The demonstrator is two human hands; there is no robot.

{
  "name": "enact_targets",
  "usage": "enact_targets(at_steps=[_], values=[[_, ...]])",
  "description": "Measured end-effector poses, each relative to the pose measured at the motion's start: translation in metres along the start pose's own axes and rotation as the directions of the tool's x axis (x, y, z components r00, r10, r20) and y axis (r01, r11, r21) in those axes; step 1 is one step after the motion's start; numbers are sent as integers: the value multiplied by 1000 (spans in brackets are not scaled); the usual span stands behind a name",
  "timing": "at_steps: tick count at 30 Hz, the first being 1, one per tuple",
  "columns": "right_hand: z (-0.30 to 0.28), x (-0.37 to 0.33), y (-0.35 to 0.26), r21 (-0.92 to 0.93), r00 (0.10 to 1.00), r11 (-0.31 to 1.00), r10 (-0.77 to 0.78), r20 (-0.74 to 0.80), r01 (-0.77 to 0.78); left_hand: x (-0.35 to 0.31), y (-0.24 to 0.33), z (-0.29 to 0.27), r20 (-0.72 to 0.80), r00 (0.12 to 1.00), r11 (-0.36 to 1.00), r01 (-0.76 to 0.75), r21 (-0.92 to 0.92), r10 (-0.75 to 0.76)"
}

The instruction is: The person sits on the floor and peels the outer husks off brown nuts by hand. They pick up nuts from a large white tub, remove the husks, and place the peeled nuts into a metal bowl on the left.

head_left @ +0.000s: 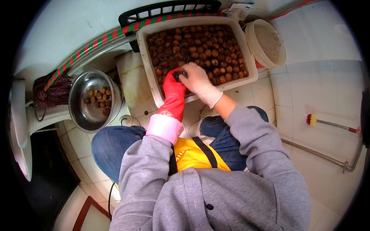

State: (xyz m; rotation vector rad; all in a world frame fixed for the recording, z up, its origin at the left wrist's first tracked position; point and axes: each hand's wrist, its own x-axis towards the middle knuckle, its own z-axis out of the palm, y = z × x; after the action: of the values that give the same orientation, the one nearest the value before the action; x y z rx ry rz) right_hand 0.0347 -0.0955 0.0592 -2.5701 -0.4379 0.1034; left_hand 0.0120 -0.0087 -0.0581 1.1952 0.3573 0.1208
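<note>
My left hand [174, 82], in a red rubber glove with a pink fuzzy cuff, is closed around a dark, rough lump [178, 74] whose kind I cannot make out. My right hand [199, 79], in a thin whitish glove, meets it from the right with its fingers curled down onto the lump. Whatever lies under those fingers is hidden. Both hands are over the near edge of a white rectangular tub [249, 71]. Many brown walnuts [208, 52] sit in dark water inside it.
A metal basin [81, 112] at the left holds several paler walnuts [101, 101]. Behind it hangs a dark red mop head [50, 90] with a red-green striped handle [86, 50]. Stacked white buckets [266, 44] stand right of the tub. A pipe [314, 154] runs along the right wall.
</note>
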Motion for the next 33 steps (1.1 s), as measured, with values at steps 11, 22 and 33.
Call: enact_targets(at_steps=[11, 22, 33], values=[[-8, 3, 103, -221, 925, 899, 378, -40, -377, -3, 30, 18, 106, 993, 999, 54, 2, -54], [-28, 6, 63, -191, 997, 980, 48, -52, -57, -10, 39, 20, 256, 912, 944, 331, 4, -320], [-33, 7, 36, 186, 999, 982, -40, 23, 35, -4, 30, 17, 196, 946, 952, 282, -114, -257]])
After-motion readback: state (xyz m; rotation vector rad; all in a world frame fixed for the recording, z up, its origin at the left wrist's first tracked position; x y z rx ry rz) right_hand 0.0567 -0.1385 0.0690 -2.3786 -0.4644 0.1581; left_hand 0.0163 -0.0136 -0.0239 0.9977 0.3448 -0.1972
